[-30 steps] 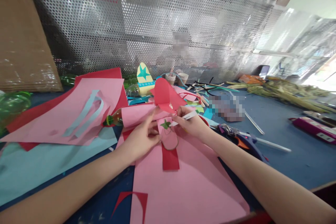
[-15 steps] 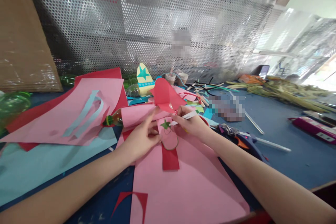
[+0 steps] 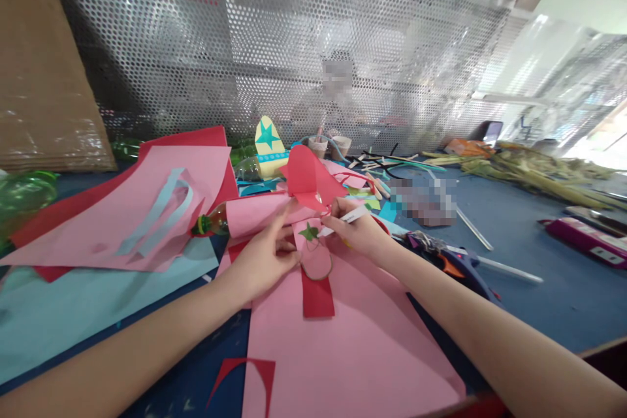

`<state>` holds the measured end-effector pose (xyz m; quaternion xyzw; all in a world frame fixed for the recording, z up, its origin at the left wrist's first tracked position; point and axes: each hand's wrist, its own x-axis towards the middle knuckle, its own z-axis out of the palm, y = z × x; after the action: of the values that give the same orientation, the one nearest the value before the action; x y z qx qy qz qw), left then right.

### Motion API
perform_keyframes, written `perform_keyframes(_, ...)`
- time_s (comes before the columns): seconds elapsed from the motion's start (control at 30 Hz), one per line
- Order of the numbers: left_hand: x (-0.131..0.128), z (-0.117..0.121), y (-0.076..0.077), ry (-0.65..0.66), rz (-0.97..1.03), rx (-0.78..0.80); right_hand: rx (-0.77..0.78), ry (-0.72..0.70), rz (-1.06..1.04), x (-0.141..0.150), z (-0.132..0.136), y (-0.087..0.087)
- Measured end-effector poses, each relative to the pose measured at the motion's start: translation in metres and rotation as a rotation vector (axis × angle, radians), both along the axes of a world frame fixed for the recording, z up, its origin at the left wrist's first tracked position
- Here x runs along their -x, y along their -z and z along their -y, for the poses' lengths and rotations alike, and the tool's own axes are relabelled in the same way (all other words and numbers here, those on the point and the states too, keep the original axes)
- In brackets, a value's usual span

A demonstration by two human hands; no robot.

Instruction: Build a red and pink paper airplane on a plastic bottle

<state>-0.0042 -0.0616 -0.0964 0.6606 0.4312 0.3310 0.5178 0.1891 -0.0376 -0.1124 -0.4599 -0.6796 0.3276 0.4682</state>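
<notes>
My right hand pinches a white pen, its tip end beside a small green star. The star sits on a round-ended pink paper cutout with a dark outline. My left hand lies at the cutout's left edge, thumb touching it and index finger stretched up towards a bottle wrapped in pink paper. A red paper strip runs out below the cutout, over a large pink sheet. Red paper fins stand at the wrapped bottle's right end.
Pink, red and light blue sheets lie at left. A yellow-wrapped bottle is behind. To the right are a dark blue glue gun, glue sticks, a magenta box and dried husks. Cardboard stands at far left.
The pen in my right hand has tilted slightly. My left hand stays at the pink cutout, and the things around it have kept their places.
</notes>
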Motion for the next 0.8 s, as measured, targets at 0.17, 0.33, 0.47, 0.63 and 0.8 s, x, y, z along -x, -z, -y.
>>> perform_keyframes(0.17,0.0013,-0.0015,0.0022,0.005,-0.002,-0.005,0.000,-0.006,0.002,-0.0011,-0.0014,0.0014)
perform_keyframes(0.33,0.0011,-0.0010,0.0023,0.004,-0.002,-0.014,0.003,0.009,0.015,-0.0013,-0.0027,0.0023)
perform_keyframes(0.47,0.0008,-0.0008,0.0021,0.012,-0.002,-0.002,0.006,0.001,0.016,-0.0012,-0.0018,0.0013)
perform_keyframes(0.63,0.0022,-0.0009,0.0031,0.004,-0.012,-0.015,0.006,0.001,0.016,-0.0017,-0.0021,0.0020)
perform_keyframes(0.8,0.0012,-0.0010,0.0025,0.004,-0.021,-0.007,-0.002,-0.006,0.018,-0.0020,-0.0033,0.0029)
